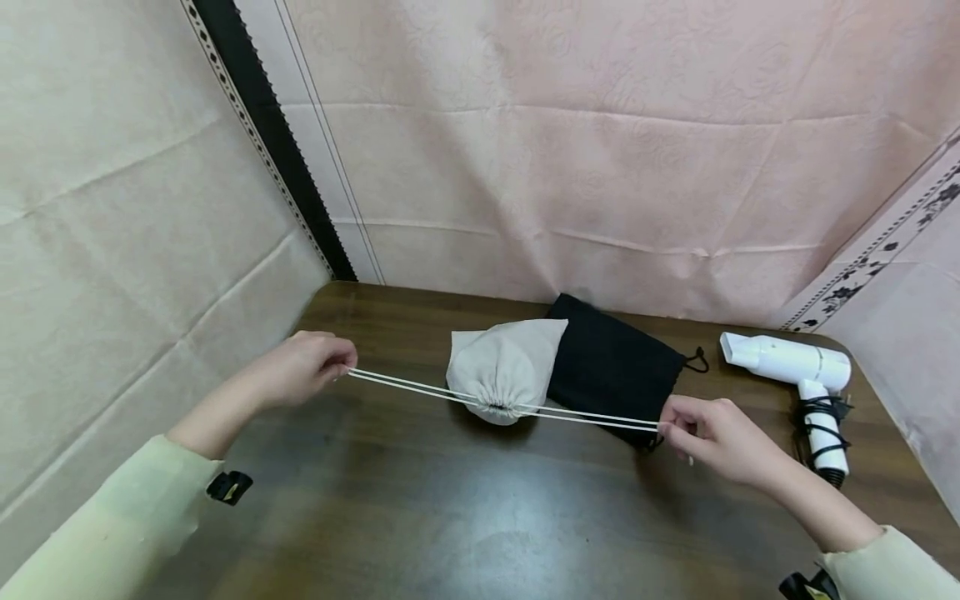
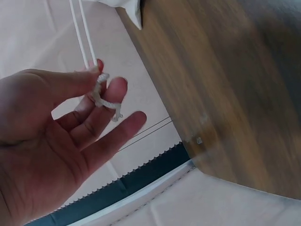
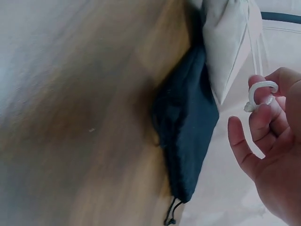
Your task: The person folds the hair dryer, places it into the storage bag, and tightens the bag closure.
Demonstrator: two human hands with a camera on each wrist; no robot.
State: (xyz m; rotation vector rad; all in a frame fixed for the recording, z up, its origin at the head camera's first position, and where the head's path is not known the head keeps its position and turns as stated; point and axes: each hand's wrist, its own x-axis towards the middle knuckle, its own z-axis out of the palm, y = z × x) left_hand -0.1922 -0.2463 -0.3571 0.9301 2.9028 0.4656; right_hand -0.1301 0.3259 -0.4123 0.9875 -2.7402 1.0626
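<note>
A pale drawstring bag [image 1: 510,358] is seen near the far edge of the brown desk [image 1: 465,533], between the two hands, with its bulging body set away from the person and its puckered mouth turned toward the near side. The bag's white cords [image 2: 88,33] are stretched in straight, taut lines out from both sides of that mouth, and the fabric is gathered there in tight folds. The ends on one side are pinched between the thumb and fingers of the left hand [image 1: 318,367], where a knotted tail is shown hanging by the fingers in the left wrist view. The opposite ends are pinched in the same way by the right hand [image 1: 708,433], with a curled, knotted end left protruding from the grip. Neither hand is laid on the bag itself. Just behind and to the right of the bag, a black drawstring pouch [image 1: 615,371] is placed flat, partly crossed by the stretched cords in the head view. Farther right, a white hair dryer [image 1: 787,362] is laid with a black cable [image 1: 823,407] wound about its handle.
</note>
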